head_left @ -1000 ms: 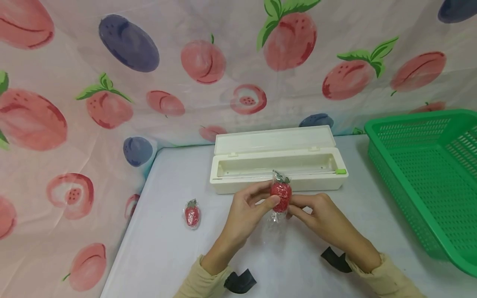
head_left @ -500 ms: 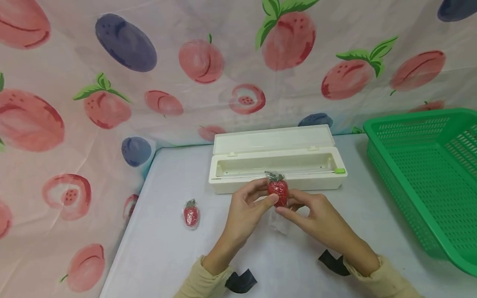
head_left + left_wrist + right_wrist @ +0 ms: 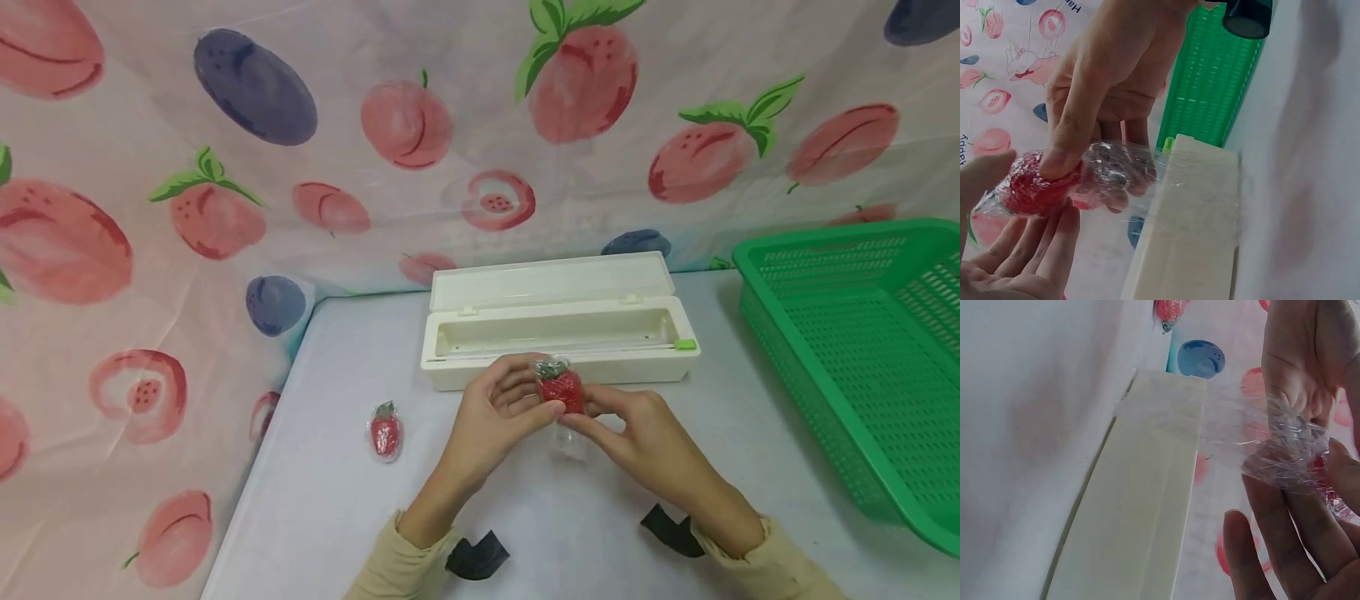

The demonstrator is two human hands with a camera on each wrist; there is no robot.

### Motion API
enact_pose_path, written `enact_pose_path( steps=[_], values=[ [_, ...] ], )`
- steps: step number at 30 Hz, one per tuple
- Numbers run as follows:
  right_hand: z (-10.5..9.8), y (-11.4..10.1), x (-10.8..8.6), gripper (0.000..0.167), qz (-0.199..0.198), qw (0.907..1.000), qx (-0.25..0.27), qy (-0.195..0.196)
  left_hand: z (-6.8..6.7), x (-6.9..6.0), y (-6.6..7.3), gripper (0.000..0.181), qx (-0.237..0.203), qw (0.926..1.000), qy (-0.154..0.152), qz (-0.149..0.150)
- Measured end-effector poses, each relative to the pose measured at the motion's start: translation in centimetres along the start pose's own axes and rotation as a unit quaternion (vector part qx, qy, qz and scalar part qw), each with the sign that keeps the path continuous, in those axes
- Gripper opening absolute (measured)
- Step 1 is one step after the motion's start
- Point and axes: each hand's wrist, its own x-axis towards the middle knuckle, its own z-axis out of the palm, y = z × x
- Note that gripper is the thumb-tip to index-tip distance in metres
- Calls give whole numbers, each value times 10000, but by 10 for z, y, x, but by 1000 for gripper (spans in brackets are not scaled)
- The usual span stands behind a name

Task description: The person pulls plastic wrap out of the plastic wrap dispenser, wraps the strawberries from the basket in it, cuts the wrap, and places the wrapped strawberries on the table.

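A red strawberry with green leaves, wrapped in clear cling film, is held above the table between both hands. My left hand holds its left side, thumb at the front and fingers behind. My right hand pinches the lower right side with thumb and forefinger. In the left wrist view, the right thumb presses on the strawberry and a loose tail of cling film trails away. The right wrist view shows mainly this crumpled film; the strawberry is mostly hidden. A second wrapped strawberry lies at the left.
Behind the hands stands a long white cling film box, its lid raised, with a green slider at its right end. A green plastic basket occupies the right side. Fruit-patterned cloth hangs behind the table.
My right hand has come round from the film tail to pinch the strawberry's lower side. The strawberry now leans, its leafy top lower and to the left. The other strawberry stays put.
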Motion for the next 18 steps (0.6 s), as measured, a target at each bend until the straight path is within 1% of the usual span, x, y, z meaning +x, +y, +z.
enact_pose_path(
  steps=[3,6,9,14,18],
  values=[
    [0,0,0,31,-98,9999,-75,-107,-2,0,1,56,78,9999,-107,83],
    [1,1,0,31,-220,9996,-133,-141,-4,0,3,55,260,9995,-99,172],
    [1,1,0,31,-263,9994,-164,-129,-6,1,5,52,324,9993,-44,180],
    [0,2,1,29,-237,9996,-47,-166,-6,0,8,53,268,9995,107,127],
    [-4,3,1,27,-375,9993,0,-54,-9,0,10,51,329,9990,179,230]
  ],
)
